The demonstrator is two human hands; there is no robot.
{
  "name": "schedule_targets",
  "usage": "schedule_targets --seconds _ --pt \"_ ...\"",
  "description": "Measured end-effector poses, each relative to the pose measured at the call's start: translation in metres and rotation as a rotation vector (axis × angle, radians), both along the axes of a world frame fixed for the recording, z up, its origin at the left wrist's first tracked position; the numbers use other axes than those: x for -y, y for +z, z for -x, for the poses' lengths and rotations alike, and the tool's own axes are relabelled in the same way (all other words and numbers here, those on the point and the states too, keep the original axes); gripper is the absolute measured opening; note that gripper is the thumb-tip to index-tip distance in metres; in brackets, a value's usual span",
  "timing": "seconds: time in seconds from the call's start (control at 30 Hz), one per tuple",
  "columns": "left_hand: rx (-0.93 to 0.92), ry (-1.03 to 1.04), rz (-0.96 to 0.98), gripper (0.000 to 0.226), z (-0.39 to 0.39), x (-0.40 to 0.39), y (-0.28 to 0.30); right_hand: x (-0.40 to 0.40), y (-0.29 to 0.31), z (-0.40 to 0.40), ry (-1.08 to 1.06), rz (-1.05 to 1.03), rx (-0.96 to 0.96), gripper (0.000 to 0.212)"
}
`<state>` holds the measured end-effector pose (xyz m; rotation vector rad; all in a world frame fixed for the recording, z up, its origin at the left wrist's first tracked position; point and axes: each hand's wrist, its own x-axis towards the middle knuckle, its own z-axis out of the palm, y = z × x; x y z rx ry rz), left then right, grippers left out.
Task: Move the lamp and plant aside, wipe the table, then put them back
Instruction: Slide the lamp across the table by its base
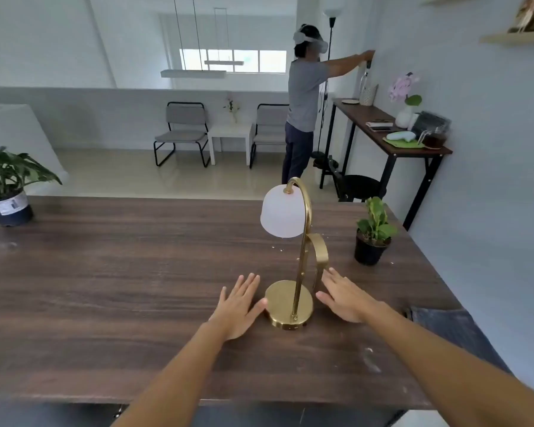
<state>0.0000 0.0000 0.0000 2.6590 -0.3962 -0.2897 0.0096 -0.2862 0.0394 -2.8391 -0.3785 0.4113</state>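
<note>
A brass lamp [290, 306] with a white glass shade stands on the dark wooden table [121, 272], right of centre. My left hand [238, 306] lies flat on the table just left of the lamp's round base, thumb touching its edge, fingers spread. My right hand [344, 295] hovers flat on the other side of the base, fingers apart, holding nothing. A small plant [373, 232] in a black pot sits near the table's right edge, behind my right hand. A blue-grey cloth [438, 325] lies at the table's right edge.
A larger potted plant [8, 186] stands at the table's far left corner. White specks and smudges mark the tabletop. Beyond it, a person in a headset stands by a narrow side table [392, 131] against the right wall, next to a black stool [361, 186]. Two chairs stand farther back.
</note>
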Motion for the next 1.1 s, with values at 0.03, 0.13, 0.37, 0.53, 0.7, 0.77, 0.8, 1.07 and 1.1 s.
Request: schedule_targets --seconds 0.03,0.13,0.37,0.53,0.7,0.77,0.8,1.07,1.1 --pt "0.012 -0.035 0.007 0.090 0.005 0.003 -0.002 -0.004 -0.004 0.005 0.033 -0.007 -0.012 0.070" --pt "0.054 -0.092 -0.022 0.094 0.016 0.012 -0.013 -0.013 -0.011 0.019 0.130 0.019 -0.033 0.101" --pt "0.146 -0.073 -0.127 0.091 0.022 0.023 -0.022 -0.019 -0.022 0.021 0.169 -0.041 -0.022 0.103" --pt "0.151 -0.058 -0.131 0.089 0.021 0.024 -0.022 -0.015 -0.029 0.008 0.242 -0.088 -0.003 0.102" --pt "0.156 0.000 -0.118 0.086 0.018 0.020 -0.022 -0.023 -0.032 -0.007 0.259 -0.154 -0.010 0.108" --pt "0.162 0.033 -0.106 0.087 0.015 0.016 -0.024 -0.029 -0.033 -0.014 0.273 -0.172 -0.010 0.115" --pt "0.162 0.050 -0.100 0.087 0.012 0.014 -0.025 -0.032 -0.035 -0.019 0.287 -0.176 -0.009 0.118" --pt "0.177 0.150 -0.074 0.091 -0.014 -0.009 -0.030 -0.062 -0.041 -0.064 0.362 -0.189 0.023 0.120" --pt "0.183 0.157 -0.076 0.091 -0.020 -0.014 -0.030 -0.066 -0.041 -0.070 0.363 -0.186 0.024 0.120"
